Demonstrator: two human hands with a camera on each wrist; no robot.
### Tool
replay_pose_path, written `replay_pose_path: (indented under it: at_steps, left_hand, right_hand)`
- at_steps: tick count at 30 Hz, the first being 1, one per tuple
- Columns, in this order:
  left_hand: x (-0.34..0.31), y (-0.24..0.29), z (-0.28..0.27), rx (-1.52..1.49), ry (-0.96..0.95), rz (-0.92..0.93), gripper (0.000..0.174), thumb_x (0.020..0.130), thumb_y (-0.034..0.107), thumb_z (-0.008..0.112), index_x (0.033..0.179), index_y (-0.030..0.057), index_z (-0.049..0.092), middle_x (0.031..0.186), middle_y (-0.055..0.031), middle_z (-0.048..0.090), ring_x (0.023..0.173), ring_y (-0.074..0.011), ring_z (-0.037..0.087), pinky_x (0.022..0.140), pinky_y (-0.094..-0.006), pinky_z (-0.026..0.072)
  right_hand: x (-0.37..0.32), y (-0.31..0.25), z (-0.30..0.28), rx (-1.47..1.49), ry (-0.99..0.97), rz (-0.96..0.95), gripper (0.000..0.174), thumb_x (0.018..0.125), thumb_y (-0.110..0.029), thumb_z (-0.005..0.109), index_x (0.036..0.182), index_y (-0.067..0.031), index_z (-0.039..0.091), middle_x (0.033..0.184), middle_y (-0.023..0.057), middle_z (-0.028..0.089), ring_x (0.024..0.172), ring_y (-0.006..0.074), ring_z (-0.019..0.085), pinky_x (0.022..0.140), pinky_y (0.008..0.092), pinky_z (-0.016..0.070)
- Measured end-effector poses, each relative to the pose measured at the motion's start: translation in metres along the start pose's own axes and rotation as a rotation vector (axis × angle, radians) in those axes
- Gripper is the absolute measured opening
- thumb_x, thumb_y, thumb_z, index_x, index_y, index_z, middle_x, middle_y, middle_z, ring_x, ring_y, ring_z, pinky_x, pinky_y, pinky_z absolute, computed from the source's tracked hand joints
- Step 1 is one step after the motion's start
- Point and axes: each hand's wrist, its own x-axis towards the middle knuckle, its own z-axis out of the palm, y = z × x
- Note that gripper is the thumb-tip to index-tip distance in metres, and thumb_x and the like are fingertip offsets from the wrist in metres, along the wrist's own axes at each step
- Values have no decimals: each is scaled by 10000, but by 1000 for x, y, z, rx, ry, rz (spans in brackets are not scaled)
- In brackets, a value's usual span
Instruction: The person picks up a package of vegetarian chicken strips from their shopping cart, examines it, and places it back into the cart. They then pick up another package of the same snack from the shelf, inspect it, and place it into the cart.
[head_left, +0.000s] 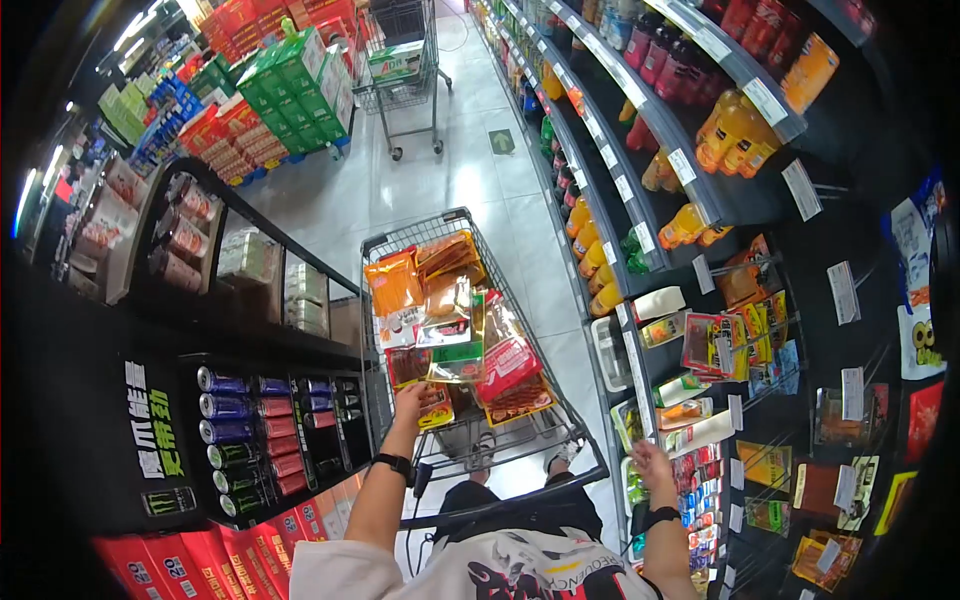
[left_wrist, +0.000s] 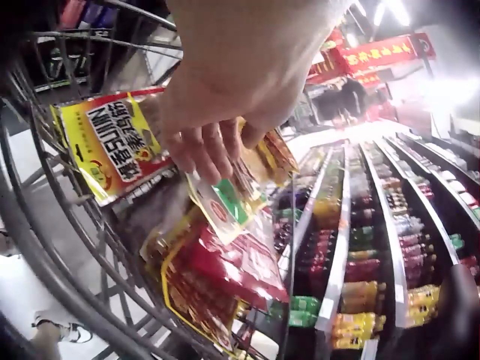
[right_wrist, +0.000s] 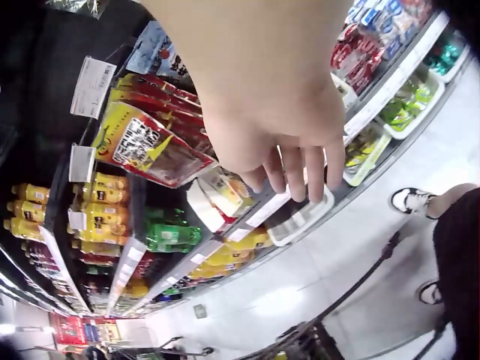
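Note:
My left hand (head_left: 410,400) hangs over the near left of a wire shopping cart (head_left: 415,229) piled with snack packets. Its fingers are loosely bent, with the tips right at a clear packet with a green label (left_wrist: 231,199). A yellow-and-red packet (left_wrist: 112,142) lies beside that hand, against the cart wires. Red packets (head_left: 508,368) and orange packets (head_left: 394,285) fill the rest of the pile. On the right, my right hand (head_left: 652,465) is held in front of the shelf edge with loose fingers and nothing in them. White trays (right_wrist: 301,217) show just beyond its fingertips.
Shelves of bottled drinks (head_left: 735,135) and hanging snack packets (right_wrist: 154,142) line the right side. At left stands a rack of drink cans (head_left: 225,407). Another cart (head_left: 400,90) stands ahead in the aisle, near stacked green boxes (head_left: 295,90).

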Motion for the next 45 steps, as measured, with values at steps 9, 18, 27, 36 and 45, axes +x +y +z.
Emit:
replay_pose_path:
  at_steps: [9,18,27,36,45]
  left_hand:
    - [35,-21,-10,144,-196,-96,267,921,277,633,1092,73,650,954,-54,717,788,-137,687,583,-261,486]
    - [50,-12,34,-65,-231,-75,283,929,283,647,1090,51,640,905,-91,702,689,-172,679,503,-248,456]
    - [116,16,94,-426,-100,-133,378,978,277,597,1223,3,511,1086,-175,666,939,-302,692,740,-361,617]
    - [76,54,83,-371,-42,84,201,928,152,568,1118,90,593,997,-68,681,920,-257,669,793,-443,577]
    - [88,44,27,-168,-227,3,296,947,228,555,1195,67,585,1120,-90,673,1027,-271,645,881,-437,538]
  right_hand:
    - [-50,54,15,-260,126,27,277,921,-286,634,1118,-90,637,1020,46,701,854,166,668,696,326,526]
    - [-83,33,48,-275,57,-85,278,940,-274,621,1129,-71,646,1047,54,699,885,151,671,740,291,523]
    - [-104,47,17,-280,63,-52,288,959,-268,603,1162,-66,637,1092,71,700,950,179,677,800,319,530]
    - [-94,72,-39,-115,149,-39,290,947,-207,607,1172,-24,607,1037,130,702,866,239,699,705,344,575]
    - [-95,75,-2,-224,42,-37,285,956,-247,586,1154,-51,644,1064,95,712,916,202,697,776,348,556]
